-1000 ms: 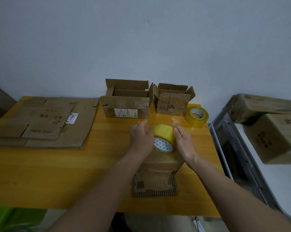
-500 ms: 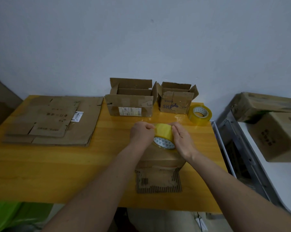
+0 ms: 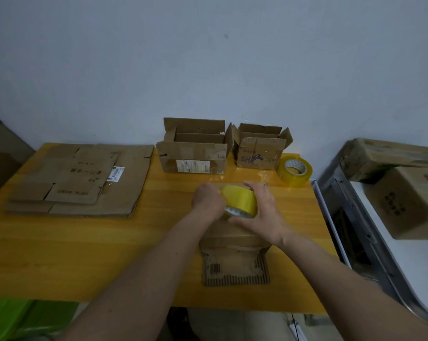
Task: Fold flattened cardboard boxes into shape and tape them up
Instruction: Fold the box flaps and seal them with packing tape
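A small cardboard box [image 3: 235,238] stands on the yellow table [image 3: 85,254] in front of me, one flap lying flat toward the near edge. On top of it sits a yellow tape roll [image 3: 240,200]. My right hand [image 3: 262,215] grips the roll from the right, fingers spread over its far side and thumb under its near rim. My left hand [image 3: 206,201] is curled against the roll's left side, and what its fingertips hold is hidden. A stack of flattened boxes [image 3: 80,180] lies at the table's left.
Two folded open boxes, a larger one [image 3: 193,156] and a smaller one [image 3: 259,150], stand at the table's back by the wall. A second tape roll [image 3: 294,171] lies right of them. Taped boxes [image 3: 404,188] sit on a metal rack at the right.
My right hand has opened wider around the tape roll and the roll has tilted flatter on the box. My left hand stays at its left side.
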Demonstrator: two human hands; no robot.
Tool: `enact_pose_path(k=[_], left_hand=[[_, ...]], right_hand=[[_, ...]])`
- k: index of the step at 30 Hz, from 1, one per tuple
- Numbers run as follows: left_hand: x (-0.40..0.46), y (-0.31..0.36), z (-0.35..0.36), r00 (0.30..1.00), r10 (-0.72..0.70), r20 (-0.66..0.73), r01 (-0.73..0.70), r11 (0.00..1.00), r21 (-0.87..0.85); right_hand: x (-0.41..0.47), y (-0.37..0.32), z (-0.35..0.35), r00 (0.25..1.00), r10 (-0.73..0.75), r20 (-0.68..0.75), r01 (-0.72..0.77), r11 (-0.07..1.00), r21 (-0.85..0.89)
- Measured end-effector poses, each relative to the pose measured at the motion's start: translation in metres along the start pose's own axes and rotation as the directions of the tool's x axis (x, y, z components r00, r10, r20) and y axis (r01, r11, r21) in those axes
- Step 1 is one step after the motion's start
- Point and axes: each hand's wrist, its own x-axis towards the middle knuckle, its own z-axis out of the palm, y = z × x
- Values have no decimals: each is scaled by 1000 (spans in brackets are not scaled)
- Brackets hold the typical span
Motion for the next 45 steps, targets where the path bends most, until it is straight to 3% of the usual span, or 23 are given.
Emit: enact_pose_path(k=[2, 5, 6, 15, 19, 27, 35, 41, 45], left_hand=[[0, -7, 0, 999, -6, -39, 5, 999, -36], [1, -16, 2, 995, -26, -92, 15, 993, -118], [1, -18, 3, 993, -34, -111, 16, 988, -155], [6, -27, 0, 986, -157, -51, 105, 836, -539], [10, -30, -3, 991, -137, 11, 124, 858, -499], [9, -33, 3, 986, -113, -123, 42, 880, -473], [11, -43, 15, 976, -214, -24, 148, 745, -651], [13, -46, 12, 958, -261, 122, 248, 534, -808], [19, -51, 16, 935, -348, 75, 255, 506, -824]], right_hand=[[-5, 9, 4, 998, 61, 3, -61, 992, 106], [-6, 15, 12, 981, 195, -4, -175, 889, 423], [-4, 16, 14, 977, 210, -20, -180, 879, 441], [7, 23, 27, 952, 306, -26, -287, 917, 276], [8, 22, 29, 952, 304, -47, -284, 927, 246], [5, 17, 28, 959, 233, -159, -185, 946, 267], [5, 20, 27, 945, 278, -170, -185, 887, 422], [15, 17, 26, 929, 342, -139, -255, 868, 426], [20, 11, 26, 939, 304, -158, -239, 912, 333]])
